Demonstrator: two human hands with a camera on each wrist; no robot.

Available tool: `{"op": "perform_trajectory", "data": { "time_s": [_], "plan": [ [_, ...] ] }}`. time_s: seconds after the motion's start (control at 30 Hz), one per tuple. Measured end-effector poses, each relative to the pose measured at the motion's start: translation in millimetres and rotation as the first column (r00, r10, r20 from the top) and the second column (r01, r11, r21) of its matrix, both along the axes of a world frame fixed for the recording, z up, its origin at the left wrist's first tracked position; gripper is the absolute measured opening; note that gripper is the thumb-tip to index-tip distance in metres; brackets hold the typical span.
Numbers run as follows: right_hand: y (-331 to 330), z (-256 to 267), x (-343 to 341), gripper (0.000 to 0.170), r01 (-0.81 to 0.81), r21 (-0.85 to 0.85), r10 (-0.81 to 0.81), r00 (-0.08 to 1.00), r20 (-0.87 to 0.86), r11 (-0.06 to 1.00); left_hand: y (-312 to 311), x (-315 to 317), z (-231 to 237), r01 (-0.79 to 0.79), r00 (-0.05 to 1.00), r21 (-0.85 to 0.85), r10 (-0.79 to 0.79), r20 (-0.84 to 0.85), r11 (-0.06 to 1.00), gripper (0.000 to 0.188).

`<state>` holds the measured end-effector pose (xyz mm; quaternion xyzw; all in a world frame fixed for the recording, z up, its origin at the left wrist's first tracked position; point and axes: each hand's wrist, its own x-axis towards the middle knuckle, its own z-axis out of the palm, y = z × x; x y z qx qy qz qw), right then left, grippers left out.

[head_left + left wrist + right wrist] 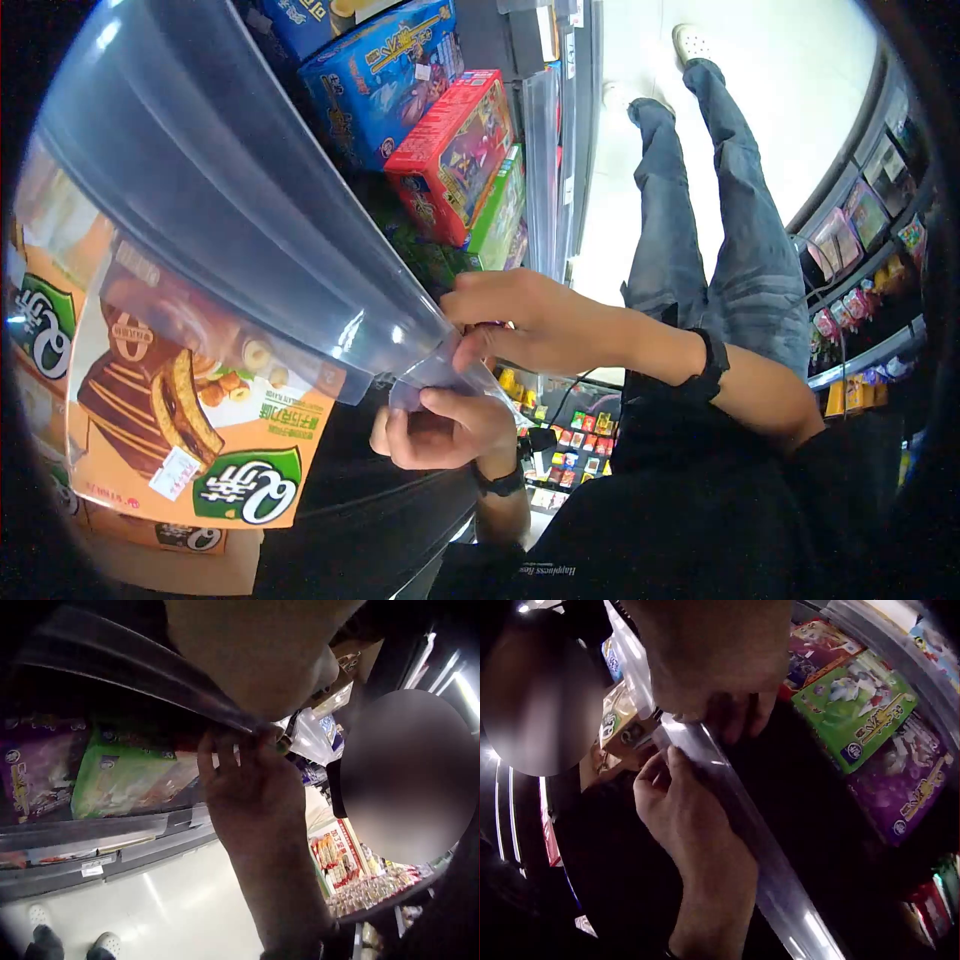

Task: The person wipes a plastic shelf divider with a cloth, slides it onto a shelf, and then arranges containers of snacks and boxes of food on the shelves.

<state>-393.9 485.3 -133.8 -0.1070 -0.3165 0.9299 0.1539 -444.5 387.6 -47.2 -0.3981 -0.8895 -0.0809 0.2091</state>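
A long clear plastic strip (230, 170) crosses the head view from the upper left down to both hands. Lowest on its end, the left hand (440, 430) pinches the plastic between thumb and fingers. Just above it, the right hand (540, 320) grips the strip's edge with bent fingers. In the left wrist view the right hand (259, 795) reaches up to the strip (150, 649), below the near left hand (259, 652). The right wrist view has the left hand (694, 817) pinching the strip (742, 802) beside the right hand (709, 660), whose fingertips are partly dark.
An orange cake box (200, 400) with a price sticker stands behind the plastic at left. Blue (385, 80), red (455, 155) and green (500, 215) boxes sit on the shelf above the hands. Pale floor (740, 30) and the person's legs (740, 200) are at upper right.
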Motion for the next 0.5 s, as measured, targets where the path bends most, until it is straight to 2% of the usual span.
{"op": "perform_trajectory", "data": {
  "time_s": [0.13, 0.2, 0.27, 0.33, 0.4, 0.5],
  "plan": [
    [-9, 1, 9, 0.018, -0.084, 0.085, 0.084, 0.996, -0.006, 0.993, 0, 1, -2, -0.014, 1.000, 0.039, 0.014, -0.005, 0.999, 0.021],
    [-19, 15, 15, 0.024, -0.144, 0.162, 0.116, 0.979, 0.168, 0.976, 2, 0, -2, 0.002, 1.000, 0.078, -0.004, 0.022, 0.997, 0.020],
    [-35, 18, 23, 0.025, -0.133, 0.214, 0.091, 0.976, 0.198, 0.968, 2, 1, -1, -0.010, 1.000, 0.024, 0.010, -0.011, 1.000, 0.019],
    [-42, 19, 32, 0.025, -0.339, 0.243, 0.299, 0.936, 0.188, 0.909, -2, 0, -2, -0.014, 0.999, 0.044, 0.016, -0.041, 0.999, 0.019],
    [-55, 17, 32, 0.023, -0.332, 0.214, 0.295, 0.937, 0.186, 0.919, -1, 4, -2, -0.063, 0.998, 0.094, 0.062, 0.010, 0.994, 0.018],
    [-57, 6, 25, 0.016, -0.248, 0.389, 0.226, 0.969, 0.102, 0.887, 4, 4, -2, -0.059, 0.998, 0.068, 0.059, 0.005, 0.996, 0.018]
  ]
}}
